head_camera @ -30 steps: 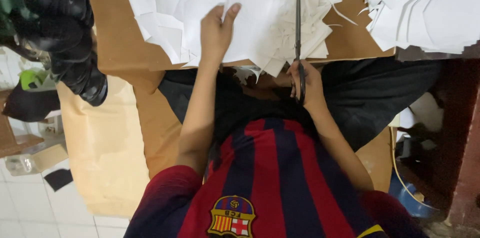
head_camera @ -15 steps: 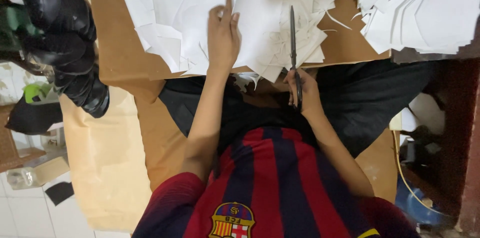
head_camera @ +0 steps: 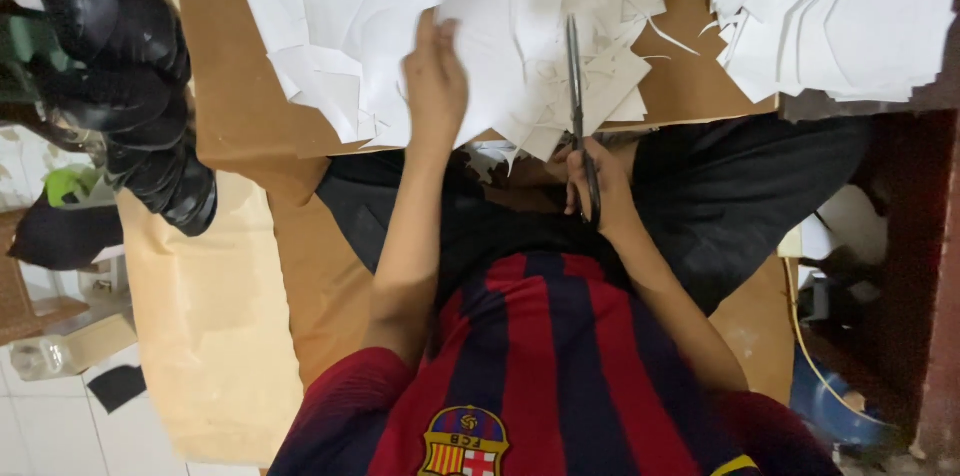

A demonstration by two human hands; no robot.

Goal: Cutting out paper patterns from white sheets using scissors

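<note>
My left hand [head_camera: 435, 86] lies flat on a large white paper sheet [head_camera: 505, 6], fingers pointing away from me. My right hand [head_camera: 597, 186] grips the handles of long dark scissors [head_camera: 576, 76]. Their blades point away from me and run into the sheet, just right of my left hand. The sheet lies on a heap of cut white paper pieces [head_camera: 320, 26] on a brown board [head_camera: 230, 116] across my lap. I cannot tell how far apart the blades are.
A second stack of white cut sheets [head_camera: 840, 16] lies at the board's right end. Stacked black moulded pieces [head_camera: 130, 86] stand at the left. Beige sheets [head_camera: 205, 326] lie beside my left leg, and cluttered floor shows at both sides.
My left hand has slid farther away from me over the paper. The scissors have moved forward along the sheet with my right hand. The view has shifted slightly.
</note>
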